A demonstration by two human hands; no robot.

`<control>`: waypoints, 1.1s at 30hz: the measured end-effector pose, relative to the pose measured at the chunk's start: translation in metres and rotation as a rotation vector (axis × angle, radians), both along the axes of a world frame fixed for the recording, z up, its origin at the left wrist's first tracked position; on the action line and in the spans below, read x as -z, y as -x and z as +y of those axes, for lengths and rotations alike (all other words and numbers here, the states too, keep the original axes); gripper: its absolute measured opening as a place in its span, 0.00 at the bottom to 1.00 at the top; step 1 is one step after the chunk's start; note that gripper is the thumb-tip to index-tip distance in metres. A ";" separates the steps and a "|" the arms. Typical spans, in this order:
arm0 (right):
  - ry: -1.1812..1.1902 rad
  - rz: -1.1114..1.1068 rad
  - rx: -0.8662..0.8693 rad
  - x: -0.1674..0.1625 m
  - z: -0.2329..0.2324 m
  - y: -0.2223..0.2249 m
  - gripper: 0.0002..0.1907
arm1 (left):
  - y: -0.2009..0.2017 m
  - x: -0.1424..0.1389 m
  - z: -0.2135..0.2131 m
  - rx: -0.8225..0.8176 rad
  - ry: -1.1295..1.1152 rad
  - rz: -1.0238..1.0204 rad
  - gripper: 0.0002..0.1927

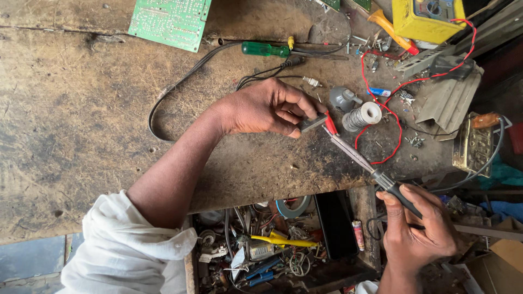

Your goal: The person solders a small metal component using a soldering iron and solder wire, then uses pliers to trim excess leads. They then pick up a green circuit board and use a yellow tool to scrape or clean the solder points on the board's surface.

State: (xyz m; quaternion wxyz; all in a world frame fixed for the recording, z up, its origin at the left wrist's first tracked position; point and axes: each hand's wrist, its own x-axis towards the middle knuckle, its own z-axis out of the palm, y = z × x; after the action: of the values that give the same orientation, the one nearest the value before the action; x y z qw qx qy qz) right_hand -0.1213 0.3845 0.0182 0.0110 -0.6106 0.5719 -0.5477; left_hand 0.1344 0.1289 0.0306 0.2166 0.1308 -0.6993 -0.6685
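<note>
My left hand [267, 109] rests on the worn wooden bench [81, 120] and pinches a small grey flat part [313, 123] with a red clip [330, 124] on its end. My right hand [417, 228] grips the black handle of a soldering iron [359, 160]. The iron's long metal shaft slants up to the left, and its tip touches the small part beside the red clip. A spool of solder wire [364, 115] stands just right of the part.
A green circuit board [170, 20] lies at the top left, a green-handled screwdriver [265, 49] and black cables [180, 84] behind my left hand. A yellow multimeter [427, 19], red wire [381, 103] and loose screws crowd the top right. An open drawer [267, 247] of tools sits below the bench.
</note>
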 end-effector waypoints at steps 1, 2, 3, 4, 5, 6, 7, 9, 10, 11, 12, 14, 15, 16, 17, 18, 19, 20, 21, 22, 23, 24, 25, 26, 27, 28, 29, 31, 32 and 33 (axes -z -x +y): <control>-0.001 -0.001 0.004 -0.001 0.000 -0.002 0.08 | 0.000 0.001 0.001 -0.002 0.005 -0.007 0.20; -0.002 -0.003 0.004 0.000 -0.003 -0.003 0.08 | 0.001 0.002 0.000 -0.004 0.009 -0.014 0.20; -0.003 -0.004 0.005 -0.001 -0.005 -0.004 0.08 | -0.003 0.002 -0.004 0.000 0.003 -0.006 0.20; -0.003 -0.007 0.002 -0.001 -0.005 -0.008 0.09 | -0.007 0.003 -0.004 0.004 -0.002 0.001 0.20; -0.003 -0.010 0.002 -0.001 -0.007 -0.008 0.09 | -0.004 0.003 -0.006 0.009 -0.007 0.010 0.21; -0.004 -0.012 0.001 -0.002 -0.009 -0.010 0.09 | -0.005 0.003 -0.008 0.009 -0.007 0.013 0.21; -0.006 -0.014 0.000 -0.002 -0.012 -0.009 0.09 | -0.004 0.002 -0.011 0.008 -0.007 0.016 0.20; -0.007 -0.021 0.009 -0.003 -0.014 -0.006 0.10 | -0.001 0.002 -0.013 0.005 0.005 0.017 0.20; -0.007 -0.025 0.020 -0.004 -0.016 -0.003 0.10 | 0.002 0.002 -0.014 0.002 0.018 0.015 0.20; -0.007 -0.028 0.030 -0.004 -0.018 0.001 0.11 | 0.005 0.001 -0.016 -0.001 0.031 0.012 0.19; 0.006 0.056 0.043 -0.004 -0.020 0.006 0.11 | 0.009 0.000 -0.019 -0.001 0.029 0.008 0.20; 0.023 0.195 0.066 -0.004 -0.024 0.015 0.11 | 0.013 -0.001 -0.023 -0.001 0.024 0.000 0.20; 0.029 0.249 0.078 -0.003 -0.026 0.019 0.11 | 0.014 -0.001 -0.025 0.000 0.022 -0.013 0.20; 0.026 0.272 0.090 -0.003 -0.027 0.022 0.12 | 0.016 0.000 -0.026 0.000 0.019 -0.026 0.20; 0.022 0.284 0.099 -0.003 -0.030 0.025 0.12 | 0.018 0.000 -0.027 0.001 0.017 -0.039 0.20; 0.017 0.295 0.108 -0.003 -0.032 0.027 0.12 | 0.019 0.000 -0.031 0.000 0.026 -0.031 0.20; 0.011 0.296 0.116 -0.003 -0.036 0.029 0.12 | 0.020 -0.001 -0.035 0.001 0.034 -0.023 0.20; 0.010 0.280 0.116 -0.004 -0.039 0.030 0.11 | 0.021 -0.001 -0.039 0.001 0.043 -0.016 0.20; 0.009 0.265 0.116 -0.004 -0.043 0.031 0.11 | 0.023 -0.002 -0.043 0.011 0.040 0.010 0.20; 0.013 0.233 0.108 -0.006 -0.045 0.030 0.11 | 0.023 -0.002 -0.044 0.021 0.038 0.035 0.19; 0.016 0.201 0.100 -0.007 -0.046 0.029 0.11 | 0.023 -0.002 -0.044 0.032 0.035 0.061 0.19; 0.019 0.219 0.108 -0.008 -0.047 0.027 0.11 | 0.021 -0.003 -0.045 0.031 0.040 0.058 0.19; 0.021 0.236 0.115 -0.009 -0.047 0.026 0.11 | 0.023 -0.002 -0.045 0.030 0.044 0.055 0.19; 0.014 0.261 0.131 -0.012 -0.046 0.023 0.11 | 0.020 -0.004 -0.042 0.028 0.046 0.053 0.19; 0.007 0.285 0.146 -0.013 -0.045 0.021 0.12 | 0.019 -0.005 -0.044 0.019 0.051 0.026 0.20; -0.007 0.317 0.169 -0.015 -0.042 0.019 0.12 | 0.019 -0.005 -0.041 0.010 0.055 0.000 0.20; -0.021 0.348 0.193 -0.017 -0.038 0.015 0.13 | 0.016 -0.007 -0.038 0.002 0.060 -0.026 0.21; -0.022 0.320 0.163 -0.021 -0.035 0.014 0.12 | 0.017 -0.007 -0.034 0.000 0.066 -0.031 0.21; -0.026 0.306 0.162 -0.022 -0.033 0.013 0.12 | 0.017 -0.007 -0.033 -0.001 0.069 -0.034 0.22; -0.030 0.293 0.162 -0.023 -0.032 0.012 0.12 | 0.016 -0.006 -0.030 -0.001 0.063 -0.031 0.22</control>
State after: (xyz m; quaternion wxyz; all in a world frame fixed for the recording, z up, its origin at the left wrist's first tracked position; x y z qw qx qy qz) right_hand -0.1332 0.3524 0.0407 -0.1075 -0.6356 0.6227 -0.4436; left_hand 0.1185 0.0985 0.0370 0.2101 0.1346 -0.7234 -0.6438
